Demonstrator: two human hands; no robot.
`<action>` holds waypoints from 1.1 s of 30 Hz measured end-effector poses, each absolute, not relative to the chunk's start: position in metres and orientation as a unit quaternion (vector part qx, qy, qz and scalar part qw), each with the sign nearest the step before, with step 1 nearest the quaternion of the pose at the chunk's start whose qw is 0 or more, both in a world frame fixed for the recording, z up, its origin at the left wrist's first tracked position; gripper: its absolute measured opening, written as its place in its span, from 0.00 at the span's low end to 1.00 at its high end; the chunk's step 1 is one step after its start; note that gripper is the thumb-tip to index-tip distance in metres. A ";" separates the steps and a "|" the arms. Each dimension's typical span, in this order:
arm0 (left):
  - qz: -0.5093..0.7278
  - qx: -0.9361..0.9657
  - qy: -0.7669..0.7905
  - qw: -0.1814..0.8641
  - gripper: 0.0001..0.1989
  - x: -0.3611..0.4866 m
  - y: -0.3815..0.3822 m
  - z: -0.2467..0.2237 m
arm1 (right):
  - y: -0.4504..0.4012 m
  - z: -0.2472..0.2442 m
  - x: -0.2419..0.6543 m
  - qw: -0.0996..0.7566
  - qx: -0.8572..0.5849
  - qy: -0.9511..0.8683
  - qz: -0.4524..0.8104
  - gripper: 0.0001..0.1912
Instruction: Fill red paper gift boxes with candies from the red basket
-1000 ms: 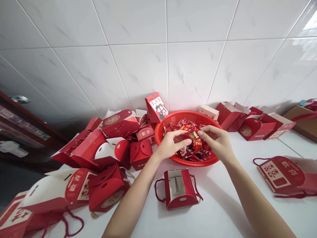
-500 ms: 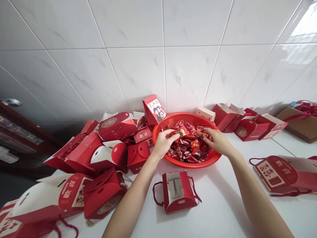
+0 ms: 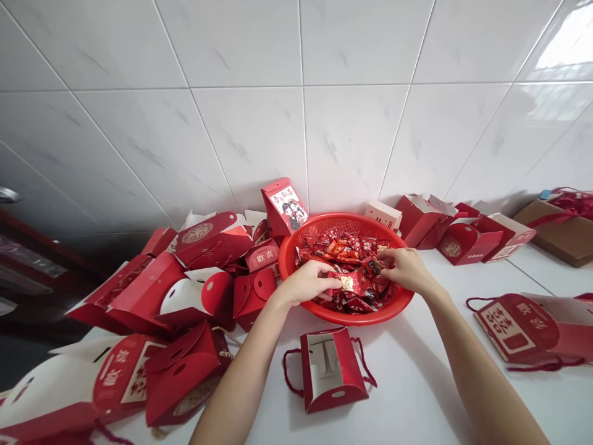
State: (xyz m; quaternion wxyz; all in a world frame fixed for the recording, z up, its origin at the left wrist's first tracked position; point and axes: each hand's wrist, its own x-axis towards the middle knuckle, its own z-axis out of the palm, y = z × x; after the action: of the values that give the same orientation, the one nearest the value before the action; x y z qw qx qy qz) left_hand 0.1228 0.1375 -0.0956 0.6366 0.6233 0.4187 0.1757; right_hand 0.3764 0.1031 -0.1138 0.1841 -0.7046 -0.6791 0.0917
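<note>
A round red plastic basket [image 3: 288, 254] holds a heap of red-wrapped candies [image 3: 340, 250]. Over its near left part, my left hand [image 3: 311, 283] pinches a wrapped candy [image 3: 351, 282] with a pale gold patch on its wrapper. At the right side of the heap, my right hand [image 3: 407, 269] has its fingers closed around a dark red wrapped candy [image 3: 376, 267], partly hidden by the fingers. Just in front of the basket stands a small red gift box [image 3: 349, 371], its top open and its pale inside showing, with dark red cord handles at both sides.
Several red gift boxes [image 3: 197, 300] crowd the left of the white table [image 3: 398, 395]. More boxes [image 3: 467, 238] line the tiled wall [image 3: 352, 142] at the right. A box with cord handles [image 3: 532, 324] lies at right, and a brown box [image 3: 556, 225] sits behind it.
My left hand has moved lower and nearer in the basket, still pinching a candy. My right hand has dipped slightly and closed on a candy. The view has shifted a little.
</note>
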 end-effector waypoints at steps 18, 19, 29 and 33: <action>0.213 0.567 0.339 0.720 0.12 0.122 0.143 -0.101 | 0.089 -0.095 0.369 0.521 -0.564 -0.583 0.265 0.14; 0.215 0.561 0.340 0.723 0.12 0.122 0.143 -0.101 | 0.088 -0.095 0.367 0.515 -0.565 -0.589 0.262 0.14; 0.386 0.472 0.347 0.712 0.13 0.113 0.149 -0.100 | 0.089 -0.097 0.374 0.474 -0.645 -0.590 0.111 0.17; 0.416 0.463 0.343 0.704 0.15 0.105 0.153 -0.099 | 0.087 -0.094 0.375 0.397 -0.640 -0.646 0.127 0.14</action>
State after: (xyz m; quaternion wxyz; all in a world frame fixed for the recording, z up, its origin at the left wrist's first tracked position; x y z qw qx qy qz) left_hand 0.1049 0.1526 -0.0989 0.7036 0.4626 0.3429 0.4163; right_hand 0.3753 0.0875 -0.0942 0.3967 -0.6396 -0.6461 0.1270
